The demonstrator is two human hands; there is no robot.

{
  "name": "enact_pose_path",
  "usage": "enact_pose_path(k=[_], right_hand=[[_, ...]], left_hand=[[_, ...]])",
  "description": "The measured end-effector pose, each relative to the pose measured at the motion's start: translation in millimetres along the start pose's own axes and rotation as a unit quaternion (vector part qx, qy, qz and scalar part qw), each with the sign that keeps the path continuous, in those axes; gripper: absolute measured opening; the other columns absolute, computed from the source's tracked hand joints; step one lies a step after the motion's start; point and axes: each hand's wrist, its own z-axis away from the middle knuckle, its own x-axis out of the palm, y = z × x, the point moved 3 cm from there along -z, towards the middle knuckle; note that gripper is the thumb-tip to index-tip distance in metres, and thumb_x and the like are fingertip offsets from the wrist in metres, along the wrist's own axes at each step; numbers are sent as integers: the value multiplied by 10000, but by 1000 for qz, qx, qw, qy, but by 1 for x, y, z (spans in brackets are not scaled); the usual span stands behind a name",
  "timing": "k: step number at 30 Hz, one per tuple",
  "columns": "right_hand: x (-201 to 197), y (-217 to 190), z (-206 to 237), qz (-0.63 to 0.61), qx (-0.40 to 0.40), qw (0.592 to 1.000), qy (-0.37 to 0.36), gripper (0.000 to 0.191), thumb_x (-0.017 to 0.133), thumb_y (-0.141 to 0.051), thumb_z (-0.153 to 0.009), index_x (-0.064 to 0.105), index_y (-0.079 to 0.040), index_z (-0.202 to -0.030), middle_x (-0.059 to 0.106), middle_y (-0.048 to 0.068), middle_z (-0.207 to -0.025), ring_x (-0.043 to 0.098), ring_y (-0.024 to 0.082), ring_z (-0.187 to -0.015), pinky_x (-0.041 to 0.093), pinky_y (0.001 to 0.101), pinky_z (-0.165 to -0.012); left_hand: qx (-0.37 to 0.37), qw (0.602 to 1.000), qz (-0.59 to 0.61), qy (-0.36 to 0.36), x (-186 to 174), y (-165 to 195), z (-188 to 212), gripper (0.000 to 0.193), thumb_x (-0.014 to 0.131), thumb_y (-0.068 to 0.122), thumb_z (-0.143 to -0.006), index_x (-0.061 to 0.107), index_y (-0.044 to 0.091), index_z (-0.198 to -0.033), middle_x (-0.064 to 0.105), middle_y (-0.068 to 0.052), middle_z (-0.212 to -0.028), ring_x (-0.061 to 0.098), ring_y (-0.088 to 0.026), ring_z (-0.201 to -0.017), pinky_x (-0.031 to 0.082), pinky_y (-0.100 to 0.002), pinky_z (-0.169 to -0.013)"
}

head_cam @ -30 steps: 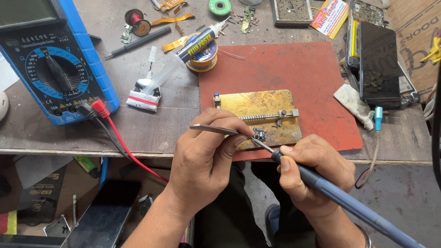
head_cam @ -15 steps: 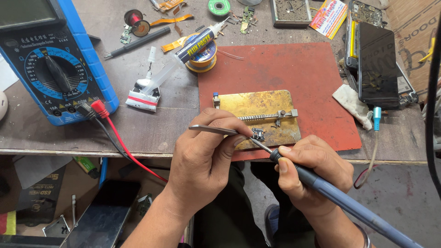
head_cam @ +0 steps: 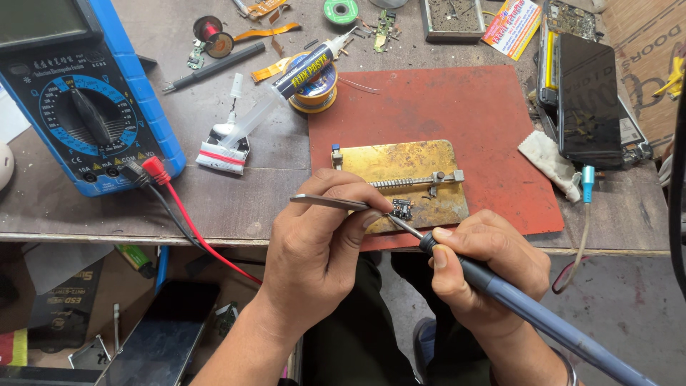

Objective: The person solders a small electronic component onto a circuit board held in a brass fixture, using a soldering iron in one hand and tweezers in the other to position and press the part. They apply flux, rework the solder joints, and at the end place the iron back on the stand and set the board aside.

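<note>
Nearest the camera, the right hand is clenched round the blue handle of a soldering iron, held like a pen, its thin tip slanting up and left to a small dark circuit board. Just beside it, the left hand pinches a pair of metal tweezers between thumb and fingers, the points meeting the same little board from the left. The board sits at the near edge of a brass-coloured holder plate with a toothed clamp bar across it, and the plate lies on a red mat at the front of the table.

The step in hand looks like soldering on the board: tweezers steadying or placing a part while the iron heats the joint. Whether the tip actually touches a pad is too small to tell. The next move would call for a steady tweezer grip and a brief, light touch of the tip, since the board is tiny and close to the plate's edge.

Farther off, a syringe of flux rests tilted against a spool of solder wire. To the left stands a blue multimeter with red and black leads trailing over the table's front edge. At the right lies a dark phone, with a white cloth near it.
</note>
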Motion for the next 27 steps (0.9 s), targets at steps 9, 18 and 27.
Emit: enact_pose_path(k=[9,18,27], right_hand=[[0,0,0,-2,2,1000,2,90,700,-44,-902,660,13,-959,658,63,-771,617,123,-605,479,225,-557],[-1,-1,1,3,-1,1000,1,86,699,-46,-905,655,8,-955,674,66,-793,636,131,-619,499,230,-569],[-4,2,7,-42,46,998,27,120,665,-35,-949,649,24,-1052,665,88,-780,664,113,-618,520,198,-564]], left_hand=[[7,1000,6,-7,0,-1,0,96,661,-13,-1004,665,60,-1066,693,-60,-1035,693,-240,-990,552,-341,-859],[9,1000,1,-9,0,0,0,86,659,-6,-1004,662,58,-1061,691,-64,-1030,692,-250,-1004,545,-345,-879],[-2,1000,10,-6,1,1,0,88,657,-11,-1001,665,59,-1053,691,-61,-1021,689,-233,-972,549,-338,-852]])
